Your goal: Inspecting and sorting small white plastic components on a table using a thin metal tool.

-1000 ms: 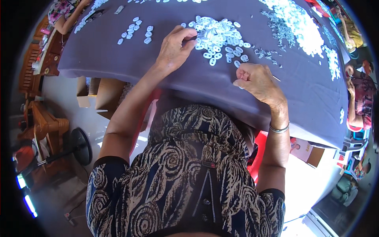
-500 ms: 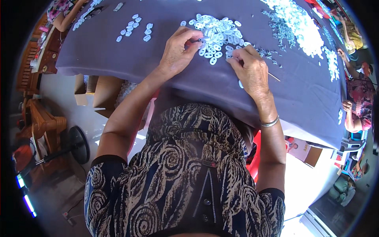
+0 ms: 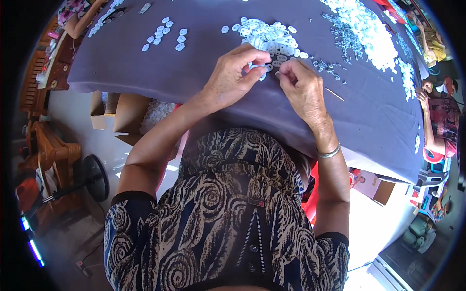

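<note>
White oval pieces (image 3: pixel 267 35) piled at your 12 o'clock
Your left hand (image 3: pixel 235 75) and right hand (image 3: pixel 304 89) are curled pinch-fashion at the pieces' 6 o'clock edge; whether either grips one is unclear here.

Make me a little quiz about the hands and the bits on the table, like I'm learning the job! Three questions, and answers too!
1. Multiple choice: which wrist wears the shiny, silver-coloured round bracelet? A) left B) right

2. True or false: the thin, straight, pale-brown stick lies to the right of the right hand.

3. Fill the gap: many of the small, white, oval pieces heaped just beyond the left hand have ____ in them.

Key: 1. B; 2. True; 3. holes
</note>
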`<state>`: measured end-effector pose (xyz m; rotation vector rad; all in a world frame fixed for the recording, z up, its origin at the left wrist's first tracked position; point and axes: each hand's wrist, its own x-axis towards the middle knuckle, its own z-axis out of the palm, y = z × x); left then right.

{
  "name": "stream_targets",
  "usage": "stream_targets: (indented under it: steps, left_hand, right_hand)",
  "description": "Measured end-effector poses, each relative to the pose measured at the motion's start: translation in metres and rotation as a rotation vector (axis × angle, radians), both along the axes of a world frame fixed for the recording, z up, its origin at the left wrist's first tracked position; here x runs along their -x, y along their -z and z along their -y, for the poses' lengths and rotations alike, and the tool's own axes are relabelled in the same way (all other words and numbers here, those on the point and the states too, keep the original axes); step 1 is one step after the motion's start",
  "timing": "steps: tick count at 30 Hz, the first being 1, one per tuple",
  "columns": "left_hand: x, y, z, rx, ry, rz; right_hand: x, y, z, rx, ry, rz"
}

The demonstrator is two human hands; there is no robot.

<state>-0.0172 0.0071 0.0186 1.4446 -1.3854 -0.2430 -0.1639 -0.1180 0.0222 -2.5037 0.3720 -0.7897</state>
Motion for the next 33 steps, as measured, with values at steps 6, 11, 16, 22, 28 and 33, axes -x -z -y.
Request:
stream_targets:
  steps: [6, 11, 16, 22, 28, 33]
  left_hand:
    - [0.012, -0.001, 0.000, 0.003, 0.080, -0.177]
    - [0.015, -0.002, -0.002, -0.010, 0.116, -0.371]
    - [0.015, -0.008, -0.006, -0.025, 0.127, -0.502]
    - [0.015, -0.004, -0.006, -0.047, 0.127, -0.465]
    - [0.018, -0.004, -0.002, 0.040, 0.079, -0.358]
    - [0.017, -0.001, -0.003, -0.014, 0.089, -0.422]
  right_hand:
    - [0.007, -0.014, -0.013, -0.426, -0.027, 0.029]
    - [0.008, -0.018, -0.018, -0.580, -0.095, 0.118]
    - [0.008, -0.016, -0.016, -0.654, -0.133, 0.189]
    - [0.010, -0.014, -0.013, -0.630, -0.102, 0.059]
    - [0.008, -0.014, -0.017, -0.710, -0.112, 0.080]
    - [0.006, -0.008, -0.016, -0.673, -0.134, 0.109]
